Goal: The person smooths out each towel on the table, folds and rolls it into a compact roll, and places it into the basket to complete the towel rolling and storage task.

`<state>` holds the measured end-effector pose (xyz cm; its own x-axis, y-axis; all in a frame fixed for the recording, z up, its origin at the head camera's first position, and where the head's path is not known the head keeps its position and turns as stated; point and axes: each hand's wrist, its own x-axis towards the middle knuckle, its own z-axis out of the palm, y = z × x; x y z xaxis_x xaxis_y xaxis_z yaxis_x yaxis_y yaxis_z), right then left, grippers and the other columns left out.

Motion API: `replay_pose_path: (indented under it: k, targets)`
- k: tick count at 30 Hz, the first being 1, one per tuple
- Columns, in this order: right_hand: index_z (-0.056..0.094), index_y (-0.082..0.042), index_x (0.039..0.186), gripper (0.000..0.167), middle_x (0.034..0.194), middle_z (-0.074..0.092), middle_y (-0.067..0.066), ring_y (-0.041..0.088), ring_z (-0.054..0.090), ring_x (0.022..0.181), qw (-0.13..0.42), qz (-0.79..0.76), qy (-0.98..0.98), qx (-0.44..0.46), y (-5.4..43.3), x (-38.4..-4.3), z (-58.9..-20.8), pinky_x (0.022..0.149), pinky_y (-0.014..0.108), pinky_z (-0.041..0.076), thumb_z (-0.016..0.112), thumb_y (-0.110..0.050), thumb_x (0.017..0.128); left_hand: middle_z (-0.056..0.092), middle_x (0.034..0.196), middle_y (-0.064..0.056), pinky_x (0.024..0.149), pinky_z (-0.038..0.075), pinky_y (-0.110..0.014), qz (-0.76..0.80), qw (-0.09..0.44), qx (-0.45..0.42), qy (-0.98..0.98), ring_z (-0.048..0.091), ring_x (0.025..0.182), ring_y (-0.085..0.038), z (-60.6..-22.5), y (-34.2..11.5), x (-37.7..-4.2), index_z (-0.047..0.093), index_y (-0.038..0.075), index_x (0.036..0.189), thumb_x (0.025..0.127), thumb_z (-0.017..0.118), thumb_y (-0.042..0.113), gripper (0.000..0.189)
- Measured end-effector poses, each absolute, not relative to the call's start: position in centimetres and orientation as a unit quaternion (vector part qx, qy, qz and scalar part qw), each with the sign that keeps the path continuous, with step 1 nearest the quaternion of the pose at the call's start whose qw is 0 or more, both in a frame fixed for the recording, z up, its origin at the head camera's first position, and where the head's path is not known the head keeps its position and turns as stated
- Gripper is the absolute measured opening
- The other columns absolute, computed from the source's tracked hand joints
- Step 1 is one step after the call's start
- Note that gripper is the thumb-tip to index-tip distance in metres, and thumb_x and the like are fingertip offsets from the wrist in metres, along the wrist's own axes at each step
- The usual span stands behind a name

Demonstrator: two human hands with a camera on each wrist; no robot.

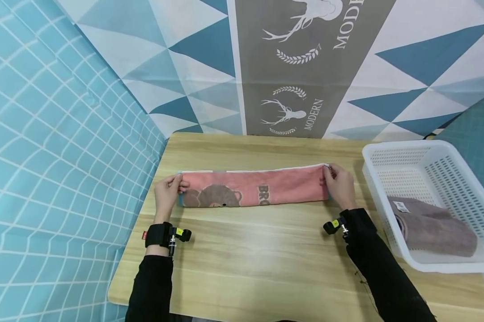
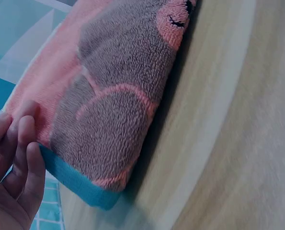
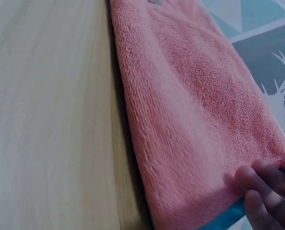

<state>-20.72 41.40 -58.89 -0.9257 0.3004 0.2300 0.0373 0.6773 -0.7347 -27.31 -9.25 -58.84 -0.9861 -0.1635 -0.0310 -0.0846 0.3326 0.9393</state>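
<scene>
A pink towel with a grey-brown bear and part of some lettering is folded into a long strip across the wooden table. Blue binding runs along its short ends, and the bear fills much of the left wrist view. My left hand pinches the towel's far left corner between thumb and fingers. At the opposite end, my right hand pinches the far right corner. In the right wrist view the plain pink towel end stretches away from the fingers.
To the right stands a white plastic basket with perforated sides. A rolled grey-brown towel with a white label lies in it. The wooden table backs onto a patterned cloth wall, with a blue checked curtain at the left.
</scene>
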Motion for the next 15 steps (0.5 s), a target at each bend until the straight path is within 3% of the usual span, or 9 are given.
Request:
replay_pose_path:
  k: [3, 7, 11, 15]
  targets:
    - [0.069, -0.001, 0.109, 0.029, 0.086, 0.074, 0.014, 0.025, 0.072, 0.072, 0.149, 0.427, -0.887, -0.095, 41.2, -21.2, -59.0, 0.063, 0.012, 0.048, 0.050, -0.022, 0.105, 0.075, 0.087, -0.015, 0.062, 0.057, -0.024, -0.584, 0.025, 0.084, -0.807, 0.072, 0.066, -0.014, -58.9, -8.5, -27.8, 0.072, -0.001, 0.113, 0.100, 0.060, 0.033, 0.038]
    - [0.061, 0.001, 0.127, 0.032, 0.113, 0.071, 0.019, 0.032, 0.069, 0.100, 0.124, 0.444, -0.884, -0.085, 40.9, -21.3, -59.3, 0.082, 0.030, 0.055, 0.046, -0.016, 0.105, 0.074, 0.094, -0.022, 0.065, 0.058, -0.025, -0.588, 0.026, 0.083, -0.804, 0.073, 0.070, -0.017, -59.3, -7.8, -28.1, 0.071, -0.002, 0.111, 0.100, 0.059, 0.031, 0.037]
    - [0.050, 0.004, 0.140, 0.039, 0.134, 0.058, 0.024, 0.038, 0.057, 0.122, 0.081, 0.455, -0.883, -0.081, 40.4, -21.0, -59.9, 0.098, 0.051, 0.048, 0.048, -0.008, 0.102, 0.073, 0.103, -0.024, 0.069, 0.059, -0.029, -0.577, 0.033, 0.080, -0.812, 0.074, 0.080, -0.027, -59.9, -7.6, -27.8, 0.062, -0.002, 0.125, 0.102, 0.057, 0.029, 0.039]
    - [0.048, 0.007, 0.141, 0.043, 0.141, 0.050, 0.028, 0.042, 0.045, 0.133, 0.041, 0.421, -0.905, -0.052, 39.7, -20.5, -60.7, 0.110, 0.055, 0.036, 0.052, -0.008, 0.101, 0.069, 0.119, -0.020, 0.084, 0.056, -0.039, -0.517, 0.027, 0.074, -0.852, 0.070, 0.099, -0.033, -60.3, -7.0, -27.0, 0.043, 0.005, 0.145, 0.104, 0.053, 0.027, 0.048]
